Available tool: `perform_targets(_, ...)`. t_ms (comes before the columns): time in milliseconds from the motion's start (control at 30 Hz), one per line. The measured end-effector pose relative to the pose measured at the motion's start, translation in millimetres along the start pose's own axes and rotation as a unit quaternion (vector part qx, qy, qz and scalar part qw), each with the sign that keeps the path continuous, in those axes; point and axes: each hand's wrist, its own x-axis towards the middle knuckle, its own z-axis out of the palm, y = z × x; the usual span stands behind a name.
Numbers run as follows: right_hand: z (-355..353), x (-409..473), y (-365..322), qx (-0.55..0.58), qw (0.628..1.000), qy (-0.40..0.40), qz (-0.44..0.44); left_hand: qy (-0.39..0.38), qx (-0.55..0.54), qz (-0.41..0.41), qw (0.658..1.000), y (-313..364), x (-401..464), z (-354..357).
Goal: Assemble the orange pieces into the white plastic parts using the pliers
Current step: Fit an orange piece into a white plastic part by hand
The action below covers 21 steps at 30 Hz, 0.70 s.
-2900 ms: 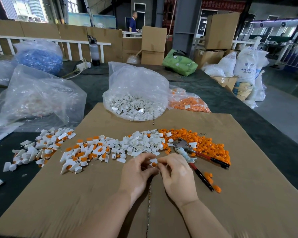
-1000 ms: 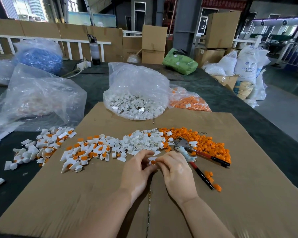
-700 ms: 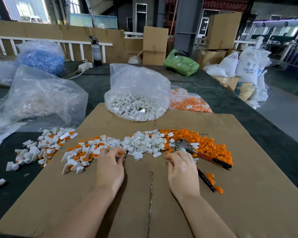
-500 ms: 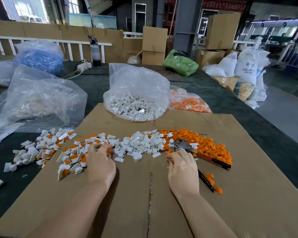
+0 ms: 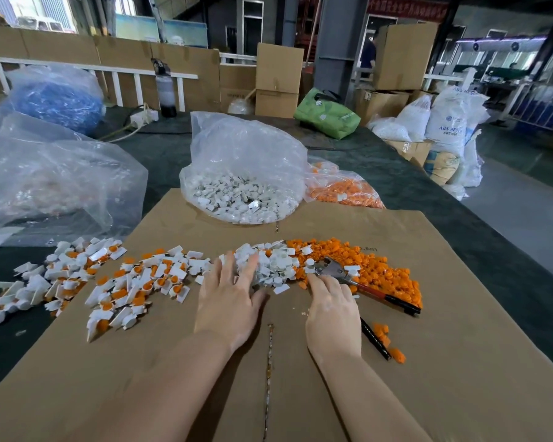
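Note:
A heap of loose white plastic parts (image 5: 275, 264) lies mid-cardboard, with a heap of orange pieces (image 5: 377, 266) to its right. Assembled white-and-orange parts (image 5: 141, 282) are spread to the left. My left hand (image 5: 230, 301) lies flat with straight fingers reaching onto the white heap. My right hand (image 5: 332, 311) rests palm down at the edge of the orange heap, fingertips beside the metal head of the pliers (image 5: 336, 269). The pliers' red-and-black handles run right, partly under that hand. Whether the right fingers pinch a piece is hidden.
A clear bag of white parts (image 5: 240, 193) and a bag of orange pieces (image 5: 342, 189) sit behind the cardboard sheet (image 5: 428, 378). Large plastic bags (image 5: 51, 173) stand at the left. A few orange pieces (image 5: 387, 339) lie near the pliers' handle.
The hands, together on one part a second ago, separated. My left hand went left to the assembled pile, then came back right onto the white heap. My right hand stayed by the pliers.

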Motion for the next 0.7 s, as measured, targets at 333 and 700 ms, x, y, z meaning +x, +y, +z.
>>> perform_targets(333, 8, 4, 0, 0.015, 0.999, 0.029, 0.0, 0.026, -0.069, 0.084, 0.994, 12, -11, 9)
perform_targets(700, 4, -6, 2, 0.041, 0.997, 0.071, 0.006, 0.127, -0.16, 0.082, 0.975, 23, -29, 0)
